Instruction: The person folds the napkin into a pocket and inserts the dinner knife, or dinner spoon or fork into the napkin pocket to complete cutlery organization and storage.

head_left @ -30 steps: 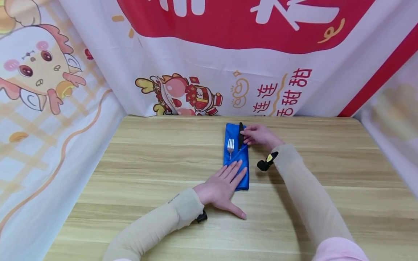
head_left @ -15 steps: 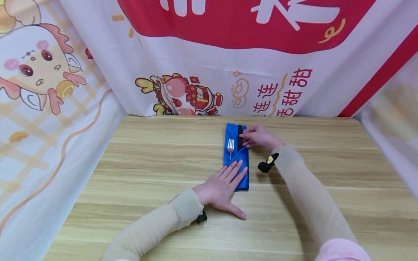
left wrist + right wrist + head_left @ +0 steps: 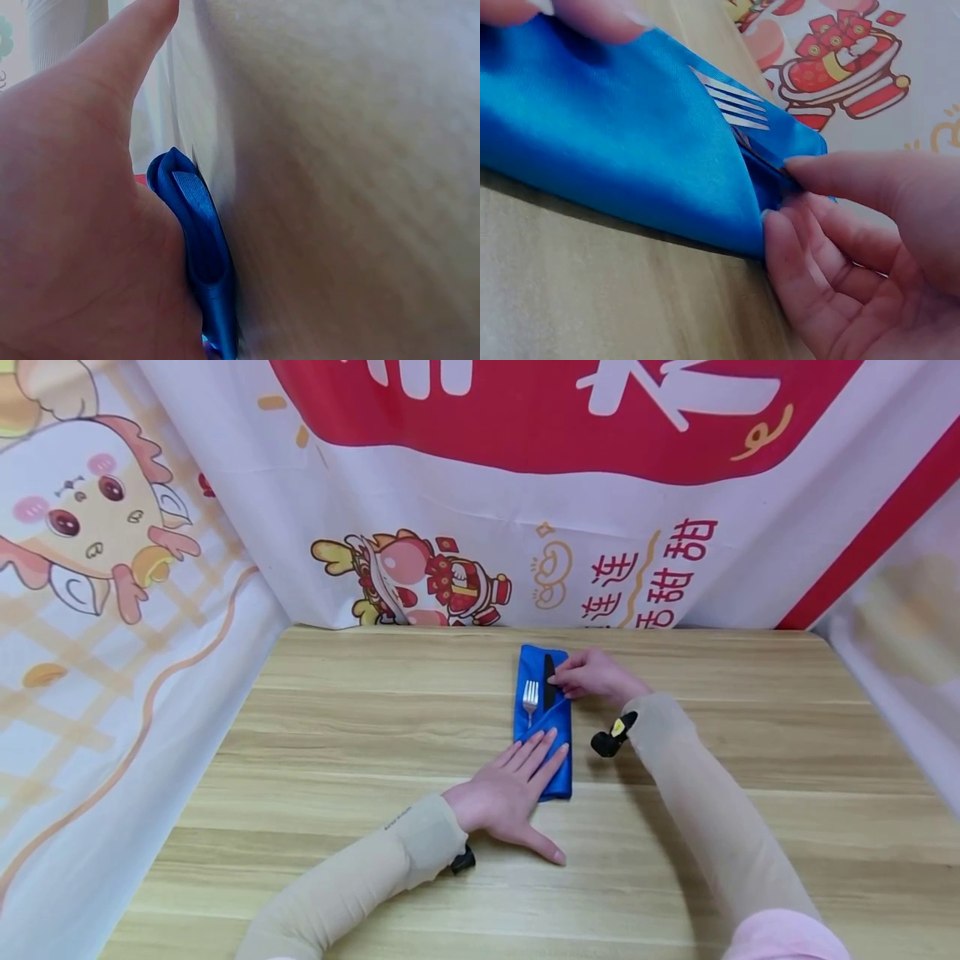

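A folded blue napkin (image 3: 557, 781) lies lengthwise on the table, its upper layer forming a slanted pocket. My left hand (image 3: 510, 793) presses flat on its lower part, fingers spread and thumb on the wood. In the left wrist view, the layered napkin edge (image 3: 206, 232) shows beside my palm (image 3: 82, 217). Tines of a silver fork (image 3: 531, 695) stick out of the pocket; its handle is hidden. To the fork's right, my right hand (image 3: 594, 677) pinches a dark table knife (image 3: 549, 683), whose lower end is inside the pocket. Right fingertips also touch the pocket's edge (image 3: 757, 217).
The wooden table (image 3: 360, 718) spreads out around the napkin. A printed cloth (image 3: 465, 493) hangs behind the far edge, and another printed cloth (image 3: 82, 693) borders the left. Black wrist cameras (image 3: 611, 739) hang from the beige sleeves.
The knife has slid toward me, deeper into the pocket, with my right fingers following slightly down along it. My left hand and the fork have stayed in place.
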The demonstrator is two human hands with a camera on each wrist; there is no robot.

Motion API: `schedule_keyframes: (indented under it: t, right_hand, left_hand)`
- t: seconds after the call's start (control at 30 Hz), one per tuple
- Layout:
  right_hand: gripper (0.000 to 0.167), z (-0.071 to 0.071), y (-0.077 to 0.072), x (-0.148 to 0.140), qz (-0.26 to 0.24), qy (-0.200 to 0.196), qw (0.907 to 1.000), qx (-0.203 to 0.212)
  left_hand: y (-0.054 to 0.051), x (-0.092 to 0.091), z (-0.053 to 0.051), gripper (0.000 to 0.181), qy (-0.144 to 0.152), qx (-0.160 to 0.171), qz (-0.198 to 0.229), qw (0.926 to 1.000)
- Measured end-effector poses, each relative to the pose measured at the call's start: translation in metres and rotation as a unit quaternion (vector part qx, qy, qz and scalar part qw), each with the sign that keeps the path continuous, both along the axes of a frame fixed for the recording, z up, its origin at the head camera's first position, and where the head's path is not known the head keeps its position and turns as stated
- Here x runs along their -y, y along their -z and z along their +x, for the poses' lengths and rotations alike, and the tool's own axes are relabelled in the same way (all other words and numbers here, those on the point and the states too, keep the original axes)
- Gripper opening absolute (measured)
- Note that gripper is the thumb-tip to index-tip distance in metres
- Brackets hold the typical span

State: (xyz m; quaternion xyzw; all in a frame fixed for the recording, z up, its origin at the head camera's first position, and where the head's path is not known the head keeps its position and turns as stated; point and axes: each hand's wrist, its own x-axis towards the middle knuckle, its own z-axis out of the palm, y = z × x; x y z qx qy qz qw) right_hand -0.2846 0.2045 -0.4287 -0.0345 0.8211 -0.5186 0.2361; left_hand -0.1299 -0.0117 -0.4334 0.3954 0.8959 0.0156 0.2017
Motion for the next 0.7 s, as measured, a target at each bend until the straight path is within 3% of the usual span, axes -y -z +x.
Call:
schedule_keyframes:
  t: [0.23, 0.43, 0.7]
  right_hand:
    - [0.042, 0.0, 0.004, 0.005, -0.002, 0.046, 0.9989, -0.006]
    - [0.044, 0.0, 0.005, 0.009, 0.005, 0.043, 0.9987, -0.028]
    - [0.044, 0.0, 0.003, 0.006, -0.017, 0.055, 0.9981, -0.02]
  left_hand:
    - [0.002, -0.001, 0.0, 0.135, 0.0, -0.007, -0.002, 1.0]
    - [-0.007, -0.003, 0.003, 0.133, 0.005, 0.005, 0.0, 1.0]
    - [-0.015, -0.003, 0.005, 0.13, -0.007, 0.01, 0.021, 0.9997]
